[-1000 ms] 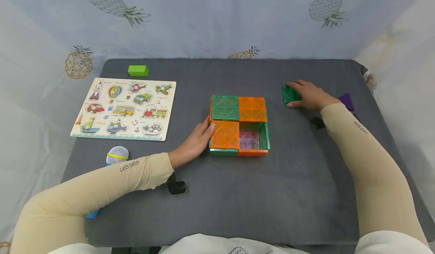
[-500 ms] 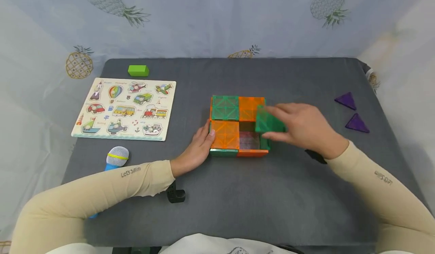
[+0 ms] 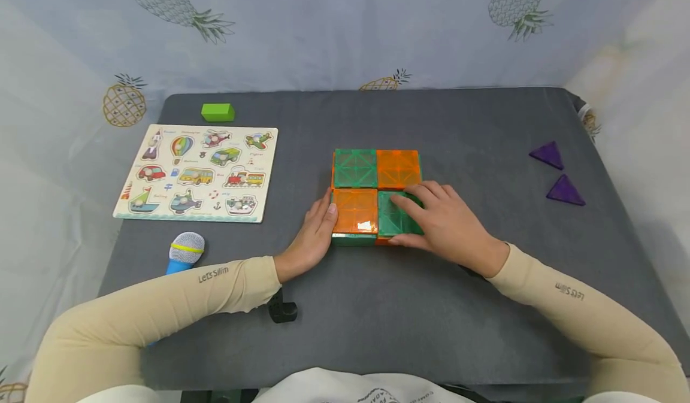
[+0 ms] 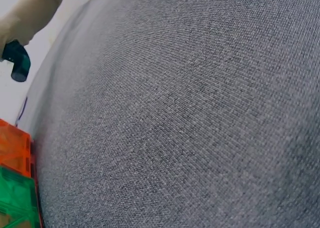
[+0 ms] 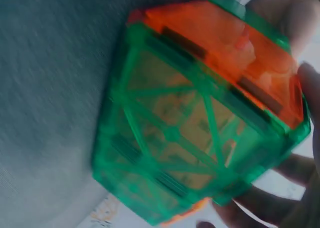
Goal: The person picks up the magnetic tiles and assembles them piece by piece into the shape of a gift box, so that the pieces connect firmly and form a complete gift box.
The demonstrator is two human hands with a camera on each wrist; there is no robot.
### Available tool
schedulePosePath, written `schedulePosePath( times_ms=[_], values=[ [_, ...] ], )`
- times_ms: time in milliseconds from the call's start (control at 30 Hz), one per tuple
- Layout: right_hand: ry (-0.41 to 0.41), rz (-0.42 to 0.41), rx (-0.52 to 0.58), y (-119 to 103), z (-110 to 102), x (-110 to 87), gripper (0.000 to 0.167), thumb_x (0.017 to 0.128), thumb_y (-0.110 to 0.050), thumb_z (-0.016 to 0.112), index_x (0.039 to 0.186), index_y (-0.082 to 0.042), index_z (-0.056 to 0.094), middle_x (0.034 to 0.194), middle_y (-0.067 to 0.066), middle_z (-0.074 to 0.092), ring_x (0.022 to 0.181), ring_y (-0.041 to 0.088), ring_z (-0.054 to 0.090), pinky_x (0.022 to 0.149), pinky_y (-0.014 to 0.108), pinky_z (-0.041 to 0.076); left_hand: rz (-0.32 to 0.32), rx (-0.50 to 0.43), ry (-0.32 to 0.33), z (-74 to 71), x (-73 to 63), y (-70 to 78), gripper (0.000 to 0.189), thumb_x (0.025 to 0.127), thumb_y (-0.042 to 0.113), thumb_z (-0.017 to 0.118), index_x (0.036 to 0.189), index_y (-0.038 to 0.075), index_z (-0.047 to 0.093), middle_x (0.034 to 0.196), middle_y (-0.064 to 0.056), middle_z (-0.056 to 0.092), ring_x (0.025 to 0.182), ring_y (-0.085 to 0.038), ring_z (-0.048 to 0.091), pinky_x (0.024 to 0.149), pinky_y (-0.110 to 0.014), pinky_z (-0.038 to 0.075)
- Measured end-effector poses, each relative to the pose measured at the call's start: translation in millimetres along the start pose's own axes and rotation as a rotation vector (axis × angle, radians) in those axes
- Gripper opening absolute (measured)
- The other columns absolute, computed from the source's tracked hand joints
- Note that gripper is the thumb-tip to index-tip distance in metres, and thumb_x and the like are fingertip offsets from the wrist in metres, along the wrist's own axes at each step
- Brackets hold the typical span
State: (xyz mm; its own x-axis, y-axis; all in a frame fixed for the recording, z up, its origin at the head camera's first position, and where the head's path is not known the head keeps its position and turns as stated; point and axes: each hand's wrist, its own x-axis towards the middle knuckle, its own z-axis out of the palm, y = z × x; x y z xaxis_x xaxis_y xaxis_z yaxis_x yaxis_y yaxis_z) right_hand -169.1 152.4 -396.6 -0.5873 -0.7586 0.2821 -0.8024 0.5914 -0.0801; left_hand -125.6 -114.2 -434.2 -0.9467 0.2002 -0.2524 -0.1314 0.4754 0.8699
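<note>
A low box of translucent magnetic tiles [image 3: 356, 211] stands mid-table, its top a two-by-two check of green and orange squares. My right hand [image 3: 450, 226] holds the green tile [image 3: 392, 214] at the near right corner, thumb along its near edge and fingertips over its far side. That tile lies over the corner opening. Against the box's left wall rests my left hand [image 3: 308, 241], fingers extended. The right wrist view shows the green side wall [image 5: 170, 133] close up, with fingers beside it. Only a box corner [image 4: 15, 188] appears in the left wrist view.
Two purple triangle tiles [image 3: 548, 154] lie at the right. On the left are a vehicle puzzle board [image 3: 196, 172], a green block [image 3: 218, 112] behind it, and a toy microphone [image 3: 186, 248] partly under the left forearm.
My right hand has carried the green tile from the table's right side leftward onto the box, over its open corner. The left hand stays against the box.
</note>
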Motion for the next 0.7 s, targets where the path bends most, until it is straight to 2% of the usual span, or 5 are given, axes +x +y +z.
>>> schedulePosePath(
  times_ms=[167,300,500,567,700],
  values=[
    [0.021,0.069,0.091,3,7,-4.4,0.070,0.084,-0.064,0.059,0.131,-0.012,0.057,0.131,0.019,0.045,0.123,0.039,0.040,0.094,0.059,0.037,0.005,-0.001,0.002,0.5,0.0,0.4,0.062,0.105,0.046,0.017,0.155,0.013,0.004,0.158,-0.010,0.018,0.146,-0.028,0.012,0.118,-0.049,0.013],
    [-0.012,0.134,0.157,3,16,-9.7,0.073,0.088,-0.065,0.051,0.138,-0.011,0.050,0.147,0.022,0.033,0.137,0.042,0.028,0.103,0.064,0.029,0.013,-0.002,0.006,2.0,0.2,2.1,0.061,0.105,0.044,0.017,0.155,0.012,0.005,0.157,-0.011,0.018,0.146,-0.028,0.013,0.118,-0.050,0.013],
    [-0.035,0.157,0.155,2,29,-16.4,0.083,0.088,-0.070,0.044,0.148,-0.012,0.039,0.158,0.020,0.018,0.147,0.038,0.012,0.107,0.066,0.024,0.024,0.026,0.027,0.8,2.9,3.8,0.064,0.105,0.045,0.023,0.156,0.012,0.002,0.159,-0.012,0.012,0.146,-0.030,0.010,0.117,-0.053,0.014],
    [-0.023,0.151,0.135,1,30,-16.7,0.084,0.088,-0.072,0.041,0.148,-0.012,0.039,0.158,0.019,0.019,0.147,0.037,0.012,0.108,0.065,0.025,0.095,0.051,0.057,-2.7,5.9,5.1,0.066,0.104,0.044,0.028,0.156,0.014,0.001,0.160,-0.010,0.008,0.146,-0.030,0.008,0.116,-0.055,0.015],
    [-0.031,0.145,0.076,1,28,-17.0,0.084,0.090,-0.072,0.034,0.147,-0.012,0.040,0.158,0.018,0.021,0.147,0.036,0.015,0.109,0.064,0.025,0.339,0.223,0.104,-11.9,17.3,11.5,0.064,0.103,0.048,0.031,0.155,0.015,0.017,0.161,-0.009,0.005,0.147,-0.031,0.005,0.115,-0.057,0.014]
  ],
)
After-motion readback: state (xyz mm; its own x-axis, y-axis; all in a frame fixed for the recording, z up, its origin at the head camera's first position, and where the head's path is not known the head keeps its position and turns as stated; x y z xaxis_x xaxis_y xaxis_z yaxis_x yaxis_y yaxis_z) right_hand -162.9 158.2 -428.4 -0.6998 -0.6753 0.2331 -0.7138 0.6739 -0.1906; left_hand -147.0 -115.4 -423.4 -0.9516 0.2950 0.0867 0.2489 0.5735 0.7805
